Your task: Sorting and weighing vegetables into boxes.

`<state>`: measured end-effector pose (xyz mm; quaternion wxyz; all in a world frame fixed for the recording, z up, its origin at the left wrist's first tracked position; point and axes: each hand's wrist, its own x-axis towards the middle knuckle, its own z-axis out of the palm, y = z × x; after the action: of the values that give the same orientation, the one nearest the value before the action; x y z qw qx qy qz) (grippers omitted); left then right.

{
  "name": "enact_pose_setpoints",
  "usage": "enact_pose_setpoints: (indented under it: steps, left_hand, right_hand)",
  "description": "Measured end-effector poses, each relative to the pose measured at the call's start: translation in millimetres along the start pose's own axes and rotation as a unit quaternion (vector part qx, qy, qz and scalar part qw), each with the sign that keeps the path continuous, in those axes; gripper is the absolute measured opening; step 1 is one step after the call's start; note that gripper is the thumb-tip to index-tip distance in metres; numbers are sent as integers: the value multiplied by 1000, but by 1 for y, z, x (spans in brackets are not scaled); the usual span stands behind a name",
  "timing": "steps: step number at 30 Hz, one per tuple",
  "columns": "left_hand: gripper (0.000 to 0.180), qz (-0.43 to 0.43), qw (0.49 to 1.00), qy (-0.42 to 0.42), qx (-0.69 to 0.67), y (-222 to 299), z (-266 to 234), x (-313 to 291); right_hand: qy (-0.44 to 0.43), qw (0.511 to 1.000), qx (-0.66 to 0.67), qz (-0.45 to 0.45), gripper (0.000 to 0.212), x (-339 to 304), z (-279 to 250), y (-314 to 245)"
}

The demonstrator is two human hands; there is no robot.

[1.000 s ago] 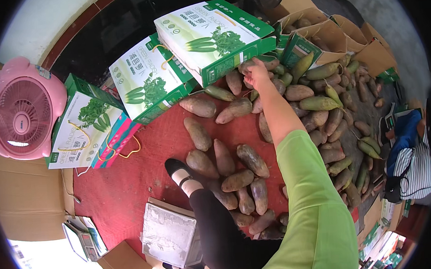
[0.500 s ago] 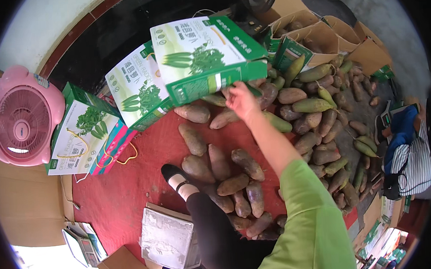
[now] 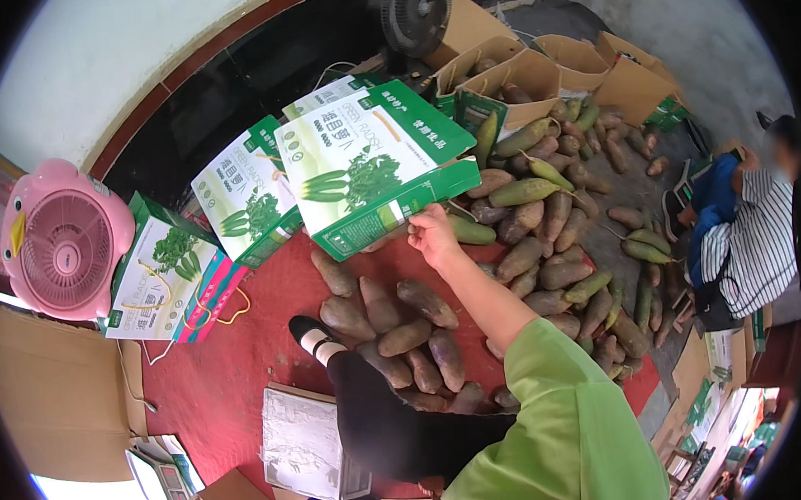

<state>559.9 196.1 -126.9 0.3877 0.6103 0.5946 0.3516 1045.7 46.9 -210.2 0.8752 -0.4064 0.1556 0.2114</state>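
My right hand (image 3: 434, 236) is at the lower front edge of a white and green cardboard carton (image 3: 359, 157). Its fingers are closed against that edge, and the fingertips are partly hidden. The carton has pictures of leafy green radishes and a green side flap jutting out at its right. Behind and left of it are similar cartons, one (image 3: 245, 190) close beside it and another (image 3: 324, 95) half covered. Purple-brown and green radishes (image 3: 517, 192) lie heaped just right of my hand. I cannot see my left hand clearly.
A pink fan (image 3: 65, 239) stands at far left beside another carton (image 3: 162, 285). Loose radishes (image 3: 405, 338) lie by my foot on the red floor covering (image 3: 208, 387), near a metal scale plate (image 3: 302, 445). Open boxes (image 3: 527, 76) and a black fan (image 3: 415, 14) stand behind. A person in stripes (image 3: 749, 250) is at right.
The view has shifted. The carton and my right hand have come lower, uncovering another carton behind. The person at the right now shows more fully.
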Motion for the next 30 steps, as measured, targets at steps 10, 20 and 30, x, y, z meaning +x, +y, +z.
enact_pose_setpoints:
  steps: [10, 20, 30]
  left_hand:
    - [32, 57, 998, 13, -4, 29, -38, -19]
    - [33, 94, 991, 97, -10, 44, -96, -42]
    - [35, 103, 977, 187, 0, 46, -146, -72]
  right_hand:
    - [14, 992, -82, -90, 29, -55, 0, -34]
    - [-63, 926, -287, -237, 23, -71, -6, -56]
    - [-115, 786, -494, -353, 24, -147, -22, -51]
